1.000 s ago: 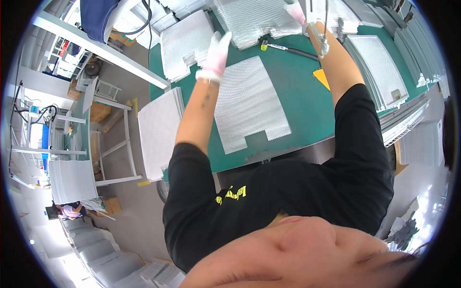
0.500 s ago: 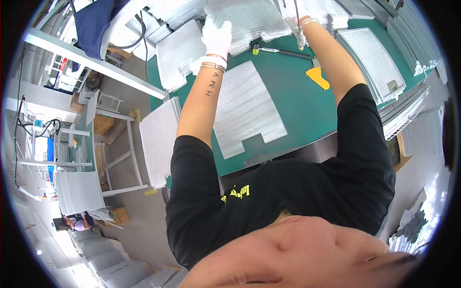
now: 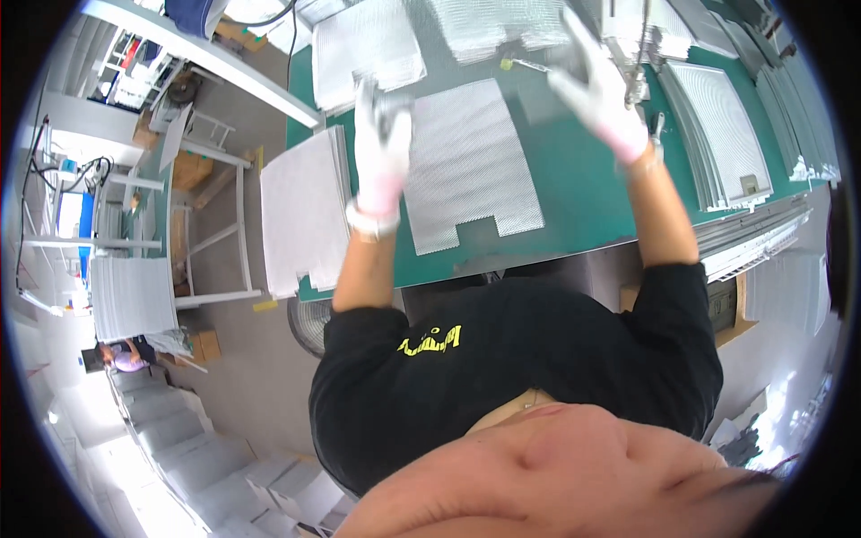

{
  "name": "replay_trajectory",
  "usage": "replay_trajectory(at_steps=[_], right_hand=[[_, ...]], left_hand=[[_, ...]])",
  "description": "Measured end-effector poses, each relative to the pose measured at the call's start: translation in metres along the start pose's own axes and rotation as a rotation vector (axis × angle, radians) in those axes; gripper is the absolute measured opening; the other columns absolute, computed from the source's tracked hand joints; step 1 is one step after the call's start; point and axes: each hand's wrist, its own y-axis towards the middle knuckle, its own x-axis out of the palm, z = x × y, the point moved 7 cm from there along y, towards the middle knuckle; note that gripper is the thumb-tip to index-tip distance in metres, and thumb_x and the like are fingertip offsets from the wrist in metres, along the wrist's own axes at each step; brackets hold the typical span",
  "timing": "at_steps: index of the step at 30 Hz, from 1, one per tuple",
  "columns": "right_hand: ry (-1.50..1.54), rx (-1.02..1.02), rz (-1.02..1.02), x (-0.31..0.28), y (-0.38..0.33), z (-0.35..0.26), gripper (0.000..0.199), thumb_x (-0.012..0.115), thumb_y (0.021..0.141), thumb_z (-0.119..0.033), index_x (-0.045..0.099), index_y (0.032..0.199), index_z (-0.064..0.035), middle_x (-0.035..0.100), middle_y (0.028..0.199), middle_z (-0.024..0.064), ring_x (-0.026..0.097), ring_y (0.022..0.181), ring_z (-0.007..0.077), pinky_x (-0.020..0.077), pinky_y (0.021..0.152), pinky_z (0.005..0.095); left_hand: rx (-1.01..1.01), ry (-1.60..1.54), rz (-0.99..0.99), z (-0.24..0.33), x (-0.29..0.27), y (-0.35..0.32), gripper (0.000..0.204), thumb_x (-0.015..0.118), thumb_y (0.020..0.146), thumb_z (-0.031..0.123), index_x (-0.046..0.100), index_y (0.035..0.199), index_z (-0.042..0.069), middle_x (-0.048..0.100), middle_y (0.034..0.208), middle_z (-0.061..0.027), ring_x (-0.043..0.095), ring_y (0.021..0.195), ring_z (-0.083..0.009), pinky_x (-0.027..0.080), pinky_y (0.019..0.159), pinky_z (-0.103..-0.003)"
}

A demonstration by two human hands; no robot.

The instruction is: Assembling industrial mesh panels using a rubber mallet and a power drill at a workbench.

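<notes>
My left hand (image 3: 381,157), in a white glove with a pink cuff, is raised over the left edge of a silvery mesh sheet (image 3: 471,170). Its thumb and fingers stand apart, with a grey blur between them. The sheet lies flat on the green table and has a notch in its near edge. My right hand (image 3: 599,100), gloved alike, has its fingers spread and holds nothing I can see. Past its fingertips shows the yellow-green head of a hammer (image 3: 507,65); the hand covers most of the handle. A hanging metal tool (image 3: 637,85) is close beside this hand.
Mesh sheets are stacked at the far left (image 3: 368,54), far middle (image 3: 502,27) and near left (image 3: 300,206). Framed mesh panels (image 3: 717,134) lie at the right of the green table (image 3: 583,215). A white frame post (image 3: 215,67) crosses the left; another person (image 3: 126,354) is far off.
Both hands have come back toward me from the far side of the table, the right one away from the hanging tool. The yellow-handled scraper is now hidden. The whole view has shifted.
</notes>
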Motion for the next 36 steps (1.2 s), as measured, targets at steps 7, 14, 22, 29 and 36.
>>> replay_trajectory(at_steps=[7, 14, 22, 29, 36], right_hand=[[-0.063, 0.295, -0.381, 0.062, -0.147, -0.046, 0.051, 0.07, 0.086, -0.017, 0.058, 0.135, -0.007, 0.062, 0.089, 0.0124, 0.062, 0.076, 0.03, 0.0531, 0.078, 0.0375], [-0.107, 0.322, -0.338, 0.087, -0.165, -0.013, 0.048, 0.071, 0.087, -0.021, 0.061, 0.132, -0.0079, 0.06, 0.083, 0.0109, 0.061, 0.071, 0.027, 0.0516, 0.069, 0.0367], [-0.208, 0.314, -0.311, 0.094, -0.17, 0.001, 0.048, 0.071, 0.087, -0.023, 0.061, 0.131, -0.008, 0.059, 0.083, 0.0109, 0.061, 0.073, 0.0275, 0.0513, 0.067, 0.0371], [-0.267, 0.285, -0.318, 0.108, -0.179, 0.017, 0.048, 0.07, 0.088, -0.022, 0.06, 0.133, -0.0093, 0.061, 0.088, 0.0126, 0.063, 0.078, 0.0291, 0.0526, 0.072, 0.0379], [-0.378, 0.321, -0.438, 0.116, -0.185, 0.025, 0.049, 0.063, 0.093, -0.032, 0.054, 0.137, -0.0109, 0.062, 0.1, 0.0127, 0.065, 0.09, 0.0311, 0.0545, 0.076, 0.0403]], left_hand=[[0.073, 0.675, 0.028, -0.022, -0.04, -0.166, 0.068, 0.071, 0.084, 0.005, 0.043, 0.146, -0.002, 0.058, 0.099, -0.0083, 0.055, 0.079, -0.0173, 0.049, 0.072, -0.03], [-0.048, 0.885, -0.115, -0.059, -0.034, -0.144, 0.068, 0.077, 0.08, 0.026, 0.052, 0.136, -0.003, 0.059, 0.1, -0.0153, 0.06, 0.09, -0.0324, 0.05, 0.08, -0.042], [-0.012, 0.992, -0.188, -0.074, -0.028, -0.13, 0.068, 0.077, 0.081, 0.03, 0.053, 0.136, -0.004, 0.062, 0.104, -0.0195, 0.062, 0.095, -0.0352, 0.052, 0.083, -0.043], [-0.096, 1.055, -0.242, -0.099, -0.022, -0.128, 0.069, 0.074, 0.083, 0.034, 0.053, 0.138, -0.002, 0.062, 0.106, -0.0196, 0.062, 0.096, -0.0357, 0.052, 0.084, -0.043], [-0.127, 1.103, -0.247, -0.111, -0.024, -0.135, 0.07, 0.071, 0.085, 0.039, 0.05, 0.141, 0.002, 0.061, 0.111, -0.0167, 0.061, 0.104, -0.0337, 0.049, 0.088, -0.046]])
